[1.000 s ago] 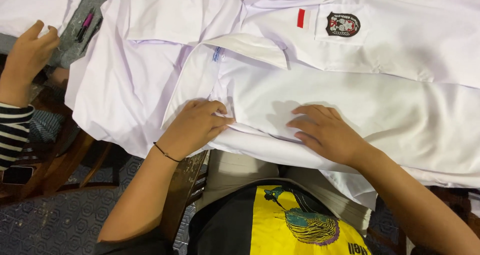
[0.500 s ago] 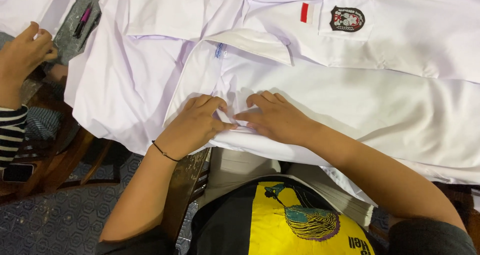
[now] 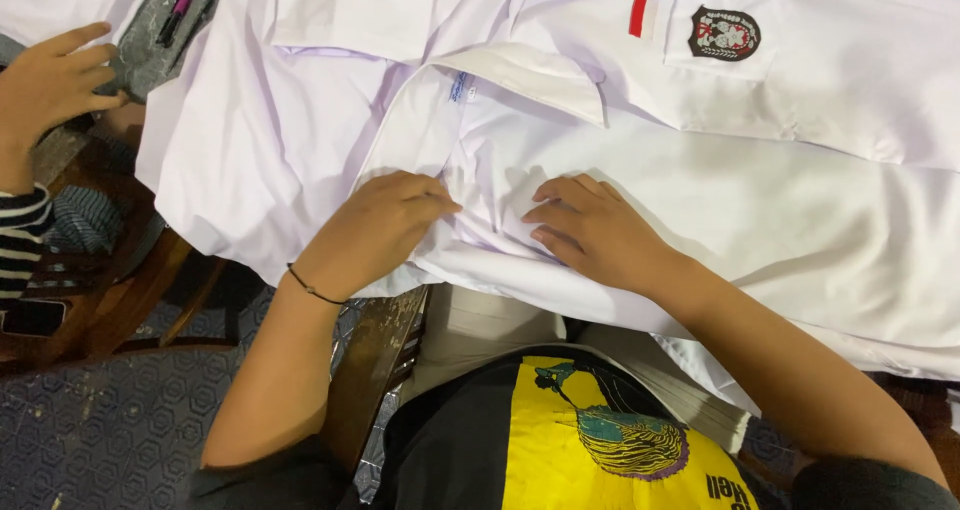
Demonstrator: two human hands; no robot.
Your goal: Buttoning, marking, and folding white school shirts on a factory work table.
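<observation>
A white shirt [image 3: 760, 210] lies spread over the table, with a red-and-white flag patch [image 3: 637, 16] and a dark crest badge [image 3: 724, 33] on its chest pocket at the top right. My left hand [image 3: 375, 225] rests on the shirt's near fold, fingers curled and pinching the cloth. My right hand [image 3: 590, 230] lies flat on the same fold just to the right, fingers pointing left toward the left hand. A black band sits on my left wrist [image 3: 312, 290].
Another person's hand [image 3: 50, 85] with a striped sleeve [image 3: 20, 240] is at the far left. A pink pen [image 3: 178, 5] lies on a grey surface at top left. More white cloth [image 3: 250, 120] hangs over the wooden table edge [image 3: 375, 355]. A phone [image 3: 32, 316] lies low left.
My right hand slid left along the fold to meet the left hand, then drew back slightly to the right. The other person's hand at far left shifted a little.
</observation>
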